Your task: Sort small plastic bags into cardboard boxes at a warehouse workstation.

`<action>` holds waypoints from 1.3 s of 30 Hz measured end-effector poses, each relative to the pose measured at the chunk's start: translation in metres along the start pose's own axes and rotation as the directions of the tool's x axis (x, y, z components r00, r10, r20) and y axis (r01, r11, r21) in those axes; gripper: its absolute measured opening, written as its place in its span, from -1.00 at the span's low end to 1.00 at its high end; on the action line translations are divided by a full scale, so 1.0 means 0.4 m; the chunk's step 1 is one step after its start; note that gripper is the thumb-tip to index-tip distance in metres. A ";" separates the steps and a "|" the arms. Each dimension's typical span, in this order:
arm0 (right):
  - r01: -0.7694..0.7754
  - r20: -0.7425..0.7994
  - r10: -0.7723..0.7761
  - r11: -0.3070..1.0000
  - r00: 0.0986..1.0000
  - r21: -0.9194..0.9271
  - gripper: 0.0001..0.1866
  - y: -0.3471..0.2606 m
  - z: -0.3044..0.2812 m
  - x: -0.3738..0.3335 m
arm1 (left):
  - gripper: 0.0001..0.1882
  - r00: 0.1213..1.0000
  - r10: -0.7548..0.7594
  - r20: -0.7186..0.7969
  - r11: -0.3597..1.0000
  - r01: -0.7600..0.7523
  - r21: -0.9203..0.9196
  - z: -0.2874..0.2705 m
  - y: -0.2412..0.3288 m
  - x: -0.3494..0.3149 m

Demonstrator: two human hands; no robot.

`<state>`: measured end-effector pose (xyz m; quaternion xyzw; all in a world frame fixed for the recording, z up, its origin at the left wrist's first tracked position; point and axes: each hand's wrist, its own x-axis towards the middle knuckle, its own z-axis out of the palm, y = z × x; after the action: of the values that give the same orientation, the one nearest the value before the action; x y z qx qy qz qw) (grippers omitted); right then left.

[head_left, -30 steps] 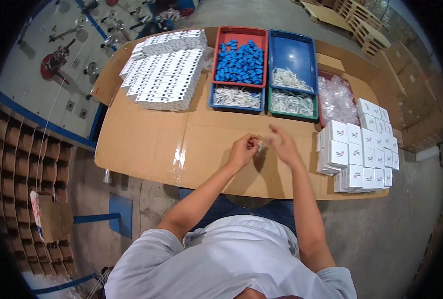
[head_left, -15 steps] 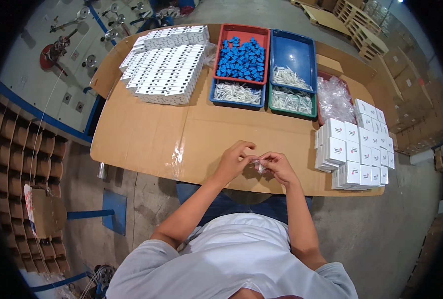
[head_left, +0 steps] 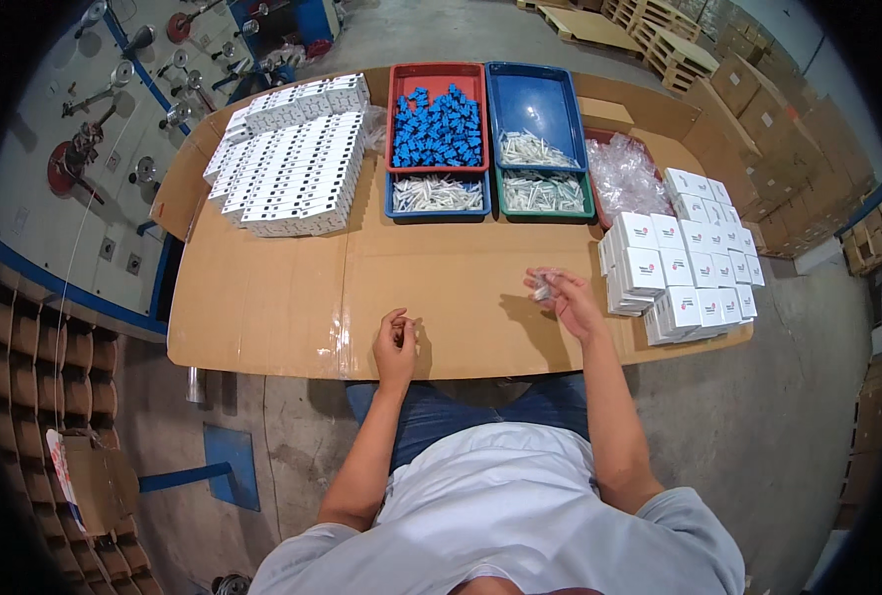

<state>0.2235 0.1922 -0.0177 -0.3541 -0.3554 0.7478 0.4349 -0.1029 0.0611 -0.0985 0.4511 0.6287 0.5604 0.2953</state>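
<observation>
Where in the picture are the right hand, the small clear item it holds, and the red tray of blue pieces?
Right hand (head_left: 575, 304): head view, middle of the hand.
Small clear item (head_left: 542, 291): head view, its visible middle.
Red tray of blue pieces (head_left: 436, 77): head view, bare inside near its far edge.

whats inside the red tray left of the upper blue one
The red tray holds heaped small blue pieces, with bare red at its far end. Anything beneath them is covered.
</observation>
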 end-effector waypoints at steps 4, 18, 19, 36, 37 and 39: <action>0.067 -0.099 -0.071 0.997 0.993 -0.036 -0.69 -0.054 -0.011 0.026 | -0.73 0.995 -0.042 -0.096 0.976 0.020 -0.218 0.021 -0.002 0.002; 0.166 -0.153 -0.221 0.937 0.963 -0.309 -0.75 -0.222 -0.038 0.227 | -0.71 0.999 0.019 -0.026 0.998 -0.021 -0.067 -0.006 -0.006 -0.012; 0.151 -0.180 -0.218 0.933 0.959 -0.325 -0.76 -0.237 -0.031 0.249 | -0.71 1.000 0.024 -0.004 0.997 -0.024 -0.074 -0.004 -0.004 -0.012; -0.429 -0.423 0.170 0.626 0.890 -0.652 -0.77 -0.314 -0.136 0.611 | -0.72 0.998 -0.006 -0.059 1.000 0.006 -0.002 -0.032 -0.012 -0.020; -0.417 -0.402 0.157 0.558 0.902 -0.718 -0.81 -0.304 -0.149 0.646 | -0.72 0.998 0.004 -0.065 1.000 -0.003 0.028 -0.038 -0.016 -0.022; -0.208 -0.215 -0.042 0.125 0.976 -0.970 -0.84 -0.494 -0.456 0.618 | -0.73 0.997 0.078 0.023 0.995 -0.077 -0.056 0.062 0.040 0.007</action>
<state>0.3635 0.5288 0.0030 -0.6409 -0.6961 0.3130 0.0822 -0.0785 0.0740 -0.0876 0.4740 0.5913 0.5826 0.2936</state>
